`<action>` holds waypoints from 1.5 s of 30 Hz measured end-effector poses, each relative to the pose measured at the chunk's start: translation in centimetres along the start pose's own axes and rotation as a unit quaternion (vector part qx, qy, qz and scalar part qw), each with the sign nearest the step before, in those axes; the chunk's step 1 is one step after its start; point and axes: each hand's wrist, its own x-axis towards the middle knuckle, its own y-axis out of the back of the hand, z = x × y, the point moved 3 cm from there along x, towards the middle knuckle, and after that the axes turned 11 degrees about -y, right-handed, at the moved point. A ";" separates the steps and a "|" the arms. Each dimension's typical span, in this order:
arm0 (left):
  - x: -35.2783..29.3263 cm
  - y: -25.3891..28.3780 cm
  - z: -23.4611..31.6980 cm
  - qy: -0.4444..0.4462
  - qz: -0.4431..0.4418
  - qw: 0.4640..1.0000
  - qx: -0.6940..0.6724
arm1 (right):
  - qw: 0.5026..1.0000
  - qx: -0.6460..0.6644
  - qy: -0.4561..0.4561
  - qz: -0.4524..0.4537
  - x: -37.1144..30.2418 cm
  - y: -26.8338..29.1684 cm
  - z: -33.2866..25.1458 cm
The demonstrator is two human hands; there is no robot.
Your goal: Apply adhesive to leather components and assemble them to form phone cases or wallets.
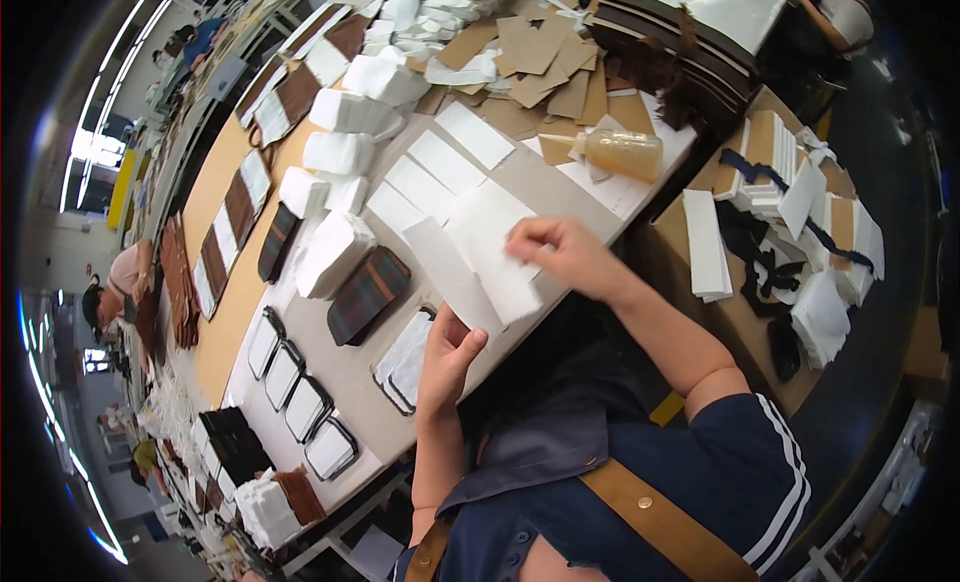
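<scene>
My left hand is closed on the lower end of a thin white rectangular sheet, with the thumb on the near side. The sheet stands tilted over a pile of white sheets near the table's front edge. Above the right part of that pile is my right hand, its fingers bent and drawn together. Slight blur hides whether anything is between them. Several white rectangular pieces lie flat in a row just beyond. A dark plaid fabric piece rests left of the held sheet.
Stacks of white pieces line the table's middle. A bottle of yellowish liquid lies near brown cardboard pieces. Black-edged white pieces sit at the left front. To the right, a cardboard box bears white stacks and dark strips. Other people work farther off.
</scene>
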 end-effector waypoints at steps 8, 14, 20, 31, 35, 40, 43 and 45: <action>-2.3 -0.5 1.1 0.025 -0.008 0.999 0.026 | 0.905 -0.391 0.028 0.168 3.0 9.2 -1.7; -3.5 -0.8 0.8 0.046 -0.010 0.999 0.017 | 0.866 -0.480 0.010 0.140 4.9 10.1 0.3; -2.9 -2.0 0.6 0.064 -0.028 0.998 0.002 | 0.785 -0.593 -0.048 0.174 5.6 8.9 1.3; -0.6 -6.9 -2.2 0.093 -0.105 0.990 0.003 | 0.997 -0.071 -0.006 0.017 -6.0 -0.4 1.1; -1.1 -10.6 -4.1 0.101 -0.190 0.977 0.011 | 0.935 -0.171 0.142 0.275 -11.0 3.1 0.1; 0.6 -15.3 -5.1 0.081 -0.250 0.965 -0.002 | 0.885 -0.117 0.079 0.443 -15.8 11.5 1.2; 2.6 -21.0 -12.0 -0.015 -0.254 0.964 0.072 | 0.889 -0.154 0.129 0.411 -15.4 8.4 4.2; 2.1 -22.4 -14.3 -0.052 -0.179 0.982 0.027 | 0.789 -0.278 0.222 0.501 -16.6 8.4 3.8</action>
